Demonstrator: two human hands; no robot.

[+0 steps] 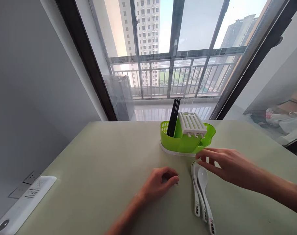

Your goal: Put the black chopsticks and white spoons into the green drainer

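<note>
Lying on the desk (101, 156), lower right of centre, three white spoons (202, 176) remain to be put away. The left hand (156, 182) curls at lower centre, its grip unclear; the right hand (229, 163) hovers loosely open beside their bowls. Beyond, right of centre, black chopsticks (173, 120) already stand in the green holder (170, 142).

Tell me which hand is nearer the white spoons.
Right. The right hand is at the bowl ends of the white spoons; the left hand is farther off, to their left.
</note>
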